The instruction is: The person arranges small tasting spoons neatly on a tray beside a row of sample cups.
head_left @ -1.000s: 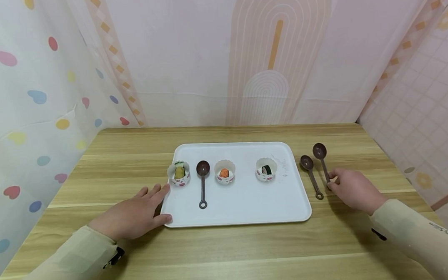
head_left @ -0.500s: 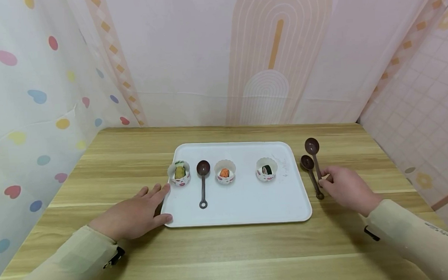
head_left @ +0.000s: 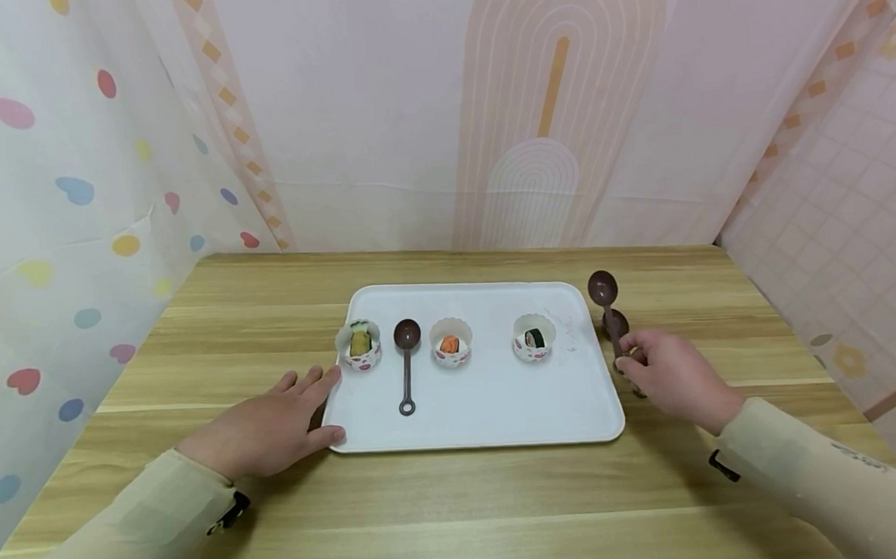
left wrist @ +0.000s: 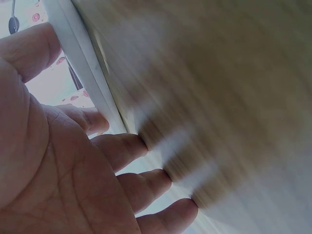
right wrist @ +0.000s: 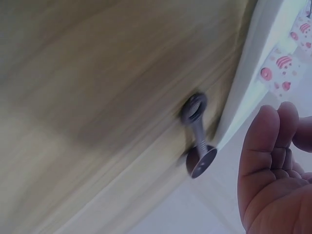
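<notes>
Tabletop (head_left: 458,512): left hand (head_left: 263,433) splays against tray (head_left: 491,411), right hand (head_left: 674,382) pinches spoon (head_left: 603,288) near another spoon (head_left: 618,323).

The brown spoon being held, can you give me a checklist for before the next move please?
1. Held spoon pinched in the right grip: ok.
2. Left grip touching the white tray: ok, at its left edge.
3. Held spoon's bowl over the tray: not ok, it looks just past the right edge.
4. Held spoon apart from the other spoon: cannot tell, they overlap in the head view.
5. No spoon between middle cup and right cup: ok.
</notes>
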The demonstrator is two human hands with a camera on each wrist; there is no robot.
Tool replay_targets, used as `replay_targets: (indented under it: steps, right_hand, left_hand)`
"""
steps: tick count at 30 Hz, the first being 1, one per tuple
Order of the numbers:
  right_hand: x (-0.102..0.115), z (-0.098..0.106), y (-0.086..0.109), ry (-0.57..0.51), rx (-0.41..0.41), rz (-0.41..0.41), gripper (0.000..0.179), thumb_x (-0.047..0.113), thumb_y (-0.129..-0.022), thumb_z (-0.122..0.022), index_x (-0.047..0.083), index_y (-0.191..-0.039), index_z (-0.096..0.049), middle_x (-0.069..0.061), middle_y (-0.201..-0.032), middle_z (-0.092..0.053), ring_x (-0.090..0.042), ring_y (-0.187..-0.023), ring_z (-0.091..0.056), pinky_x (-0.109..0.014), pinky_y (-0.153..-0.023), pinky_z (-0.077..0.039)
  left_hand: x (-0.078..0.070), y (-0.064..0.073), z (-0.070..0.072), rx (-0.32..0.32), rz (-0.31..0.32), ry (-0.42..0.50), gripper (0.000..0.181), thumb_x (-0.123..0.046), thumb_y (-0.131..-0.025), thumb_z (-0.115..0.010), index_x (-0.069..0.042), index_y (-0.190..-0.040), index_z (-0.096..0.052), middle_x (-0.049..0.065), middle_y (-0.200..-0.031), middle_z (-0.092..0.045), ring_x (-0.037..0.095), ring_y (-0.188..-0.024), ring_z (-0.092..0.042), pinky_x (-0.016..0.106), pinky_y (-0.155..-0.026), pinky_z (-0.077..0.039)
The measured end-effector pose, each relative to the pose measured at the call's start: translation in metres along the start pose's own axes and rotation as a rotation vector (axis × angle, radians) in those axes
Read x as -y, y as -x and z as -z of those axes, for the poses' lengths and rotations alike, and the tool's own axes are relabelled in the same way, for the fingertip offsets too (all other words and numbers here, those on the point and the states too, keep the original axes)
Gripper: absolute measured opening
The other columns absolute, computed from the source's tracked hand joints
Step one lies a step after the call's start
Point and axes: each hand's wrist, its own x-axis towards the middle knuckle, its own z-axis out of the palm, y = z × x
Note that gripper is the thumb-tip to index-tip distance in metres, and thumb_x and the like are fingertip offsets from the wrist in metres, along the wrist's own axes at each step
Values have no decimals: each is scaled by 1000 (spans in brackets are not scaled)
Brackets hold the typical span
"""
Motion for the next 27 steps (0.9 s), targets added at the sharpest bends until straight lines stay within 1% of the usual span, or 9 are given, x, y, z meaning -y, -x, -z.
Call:
replay_targets:
  steps: [3,11,19,24,27]
  right_hand:
    - [5,-3,-1,-17,6,0,13,8,-103,-62,-2,-108,-68,-6,-78,-68,-15,-62,-56,-26,-52,-45]
    - [17,-13,-3,-93,37,-21,15,7,-102,-62,-3,-111,-69,-8,-79,-70,-15,-63,-60,-26,-50,-48]
    - [28,-21,-7,-116,57,-12,13,7,-101,-61,-2,-109,-68,-2,-73,-65,-13,-63,-57,-25,-52,-45]
    - [34,-24,-9,-128,74,-9,10,6,-101,-61,-1,-105,-67,-1,-70,-64,-13,-63,-58,-27,-54,-47]
    - [38,-27,-9,-137,88,-9,11,7,-101,-62,-1,-107,-67,0,-69,-63,-13,-63,-57,-27,-54,-46]
  left_hand:
    - [0,0,0,0,-3,-5,95,-65,-100,-58,-4,-166,-28,34,-165,-34,64,-149,-29,71,-110,-43]
    - [-1,-1,0,10,2,-8,95,-65,-100,-58,-4,-166,-27,34,-165,-33,65,-149,-29,71,-111,-43]
    - [0,0,-1,3,-7,-9,95,-65,-100,-58,-4,-166,-27,34,-165,-34,64,-149,-29,71,-111,-42]
    - [0,0,-1,2,-9,-3,95,-65,-100,-58,-4,-166,-27,34,-165,-34,64,-150,-28,71,-111,-42]
    - [1,-1,0,3,-8,-3,95,-65,-100,-57,-4,-166,-27,33,-165,-33,64,-150,-28,71,-112,-41]
